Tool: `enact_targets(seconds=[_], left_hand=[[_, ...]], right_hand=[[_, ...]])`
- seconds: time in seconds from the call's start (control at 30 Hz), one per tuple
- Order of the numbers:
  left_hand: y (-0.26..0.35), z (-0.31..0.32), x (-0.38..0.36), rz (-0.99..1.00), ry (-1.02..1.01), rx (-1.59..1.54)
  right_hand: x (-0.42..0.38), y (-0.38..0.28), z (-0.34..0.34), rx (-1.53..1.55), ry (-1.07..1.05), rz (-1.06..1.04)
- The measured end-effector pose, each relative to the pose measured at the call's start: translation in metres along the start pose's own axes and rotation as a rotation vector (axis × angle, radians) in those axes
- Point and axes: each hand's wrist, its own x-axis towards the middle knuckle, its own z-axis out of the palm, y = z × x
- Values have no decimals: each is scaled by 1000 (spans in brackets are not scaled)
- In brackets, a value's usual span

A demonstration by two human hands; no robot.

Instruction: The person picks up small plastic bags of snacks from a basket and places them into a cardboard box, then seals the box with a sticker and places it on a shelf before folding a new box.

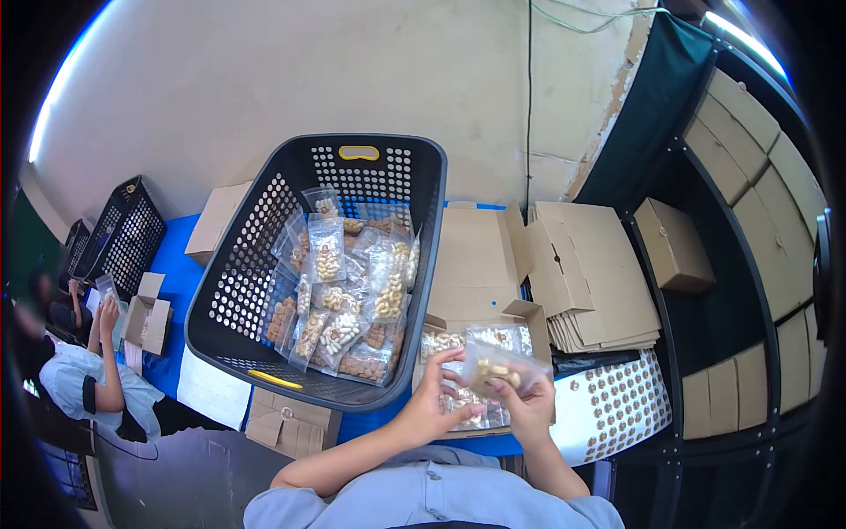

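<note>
A clear bag of pale pieces (504, 368) is held up over an open cardboard box (471, 295). My right hand (527, 407) pinches its lower right side, thumb on the front. My left hand (438, 397) is beside its left edge, fingers apart and curved, the fingertips near the plastic. Several filled bags (458, 401) lie in the box below both hands. Left of the box, a big black perforated basket (238, 282) holds many clear bags of white, cream and brown pieces (344, 331).
Flattened cartons (599, 273) are stacked right of the box, above a sheet of round stickers (621, 401). Shelves with boxes (723, 388) stand at the right. A co-worker (88, 379) is at the far left, near a small open box (148, 322) and another black basket (128, 234).
</note>
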Motion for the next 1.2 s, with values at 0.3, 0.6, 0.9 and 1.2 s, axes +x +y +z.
enact_targets(seconds=[0.3,0.6,0.9,1.2], left_hand=[[-19,-20,-14,-89,-138,126],[-36,-8,-27,-92,-50,9],[-36,-2,-28,-136,-144,164],[-60,3,-21,-145,40,-127]], right_hand=[[-28,7,10,22,-139,92],[-29,26,25,155,-77,164],[-25,37,13,105,-79,215],[-26,38,11,95,-117,172]])
